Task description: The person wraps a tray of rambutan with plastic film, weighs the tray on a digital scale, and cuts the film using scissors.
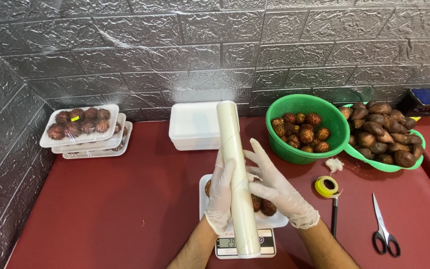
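Red table, grey embossed brick wall

Wrapped white trays of red fruit stacked far left, a yellow label on top; scale's grey screen near.

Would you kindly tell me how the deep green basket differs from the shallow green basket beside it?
The deep round green plastic basket holds red spiky fruits, while the shallow light-green plastic basket holds brown scaly fruits. The deep basket is only partly filled, its wall rising above the fruit; the shallow basket is heaped over its rim. The deep basket stands nearer the stack of white foam trays. Both rest on the red table.
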